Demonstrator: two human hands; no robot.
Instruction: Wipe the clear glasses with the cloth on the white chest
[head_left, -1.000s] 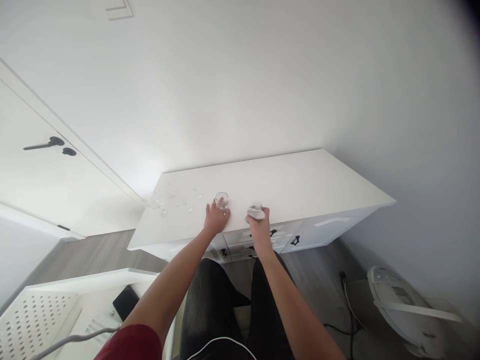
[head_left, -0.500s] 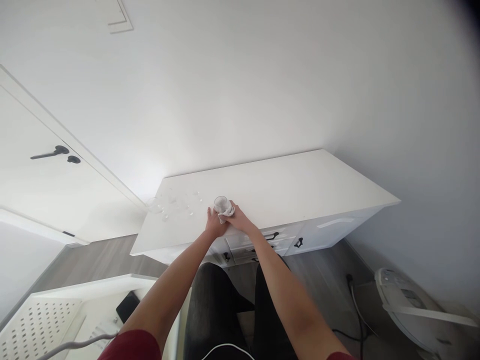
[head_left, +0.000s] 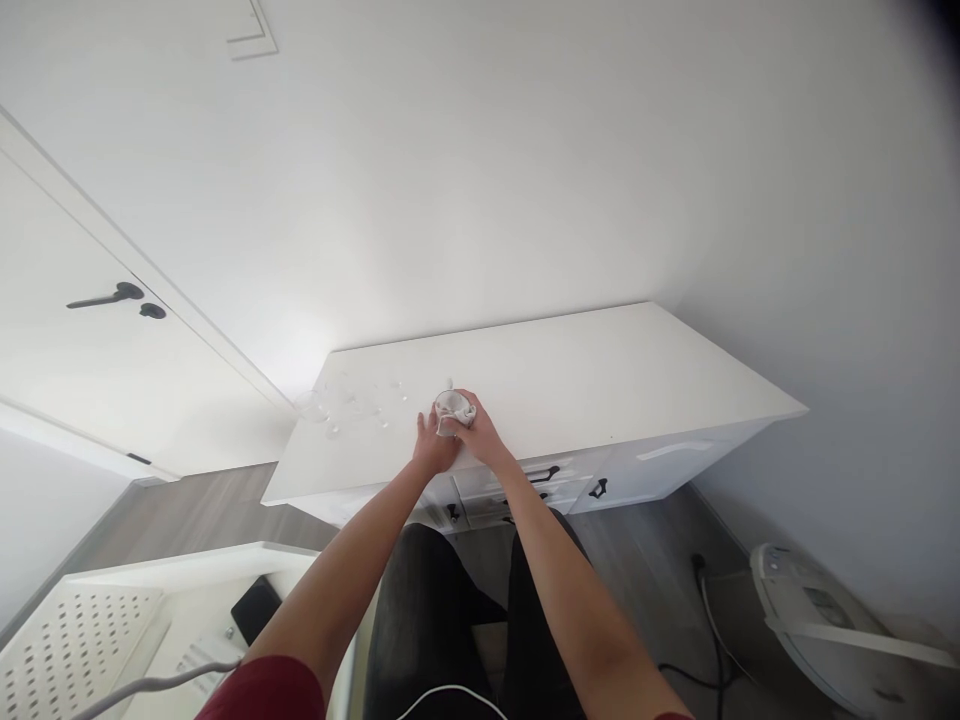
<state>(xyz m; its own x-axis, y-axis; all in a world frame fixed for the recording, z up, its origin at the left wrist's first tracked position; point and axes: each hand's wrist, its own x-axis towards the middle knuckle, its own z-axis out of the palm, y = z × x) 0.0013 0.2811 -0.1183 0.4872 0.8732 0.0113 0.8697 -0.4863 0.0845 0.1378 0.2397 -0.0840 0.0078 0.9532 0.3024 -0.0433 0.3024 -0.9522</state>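
Observation:
Over the front part of the white cabinet top (head_left: 570,370), a clear drinking glass (head_left: 448,399) is held with its round mouth facing up at me. My left hand (head_left: 435,446) is closed around its lower left side, with some fingers showing past it. My right hand (head_left: 484,432) is closed on a white cloth (head_left: 466,414), which is tucked over the glass's right rim and wall. The lower part of the glass is hidden by my hands and the cloth. Several clear glasses (head_left: 349,405), faint against the white, are on the left part of the top.
A white door with a black handle (head_left: 112,296) is on the left. Black-handled drawers (head_left: 544,474) face me below the top. At lower left is a white perforated unit (head_left: 90,640) with a black object (head_left: 255,610). A light appliance (head_left: 825,620) with cables stands at lower right.
My right hand has turned and shifted slightly around the glass, its thumb now across the front with the cloth. The left hand stays on the glass. The view has shifted slightly.

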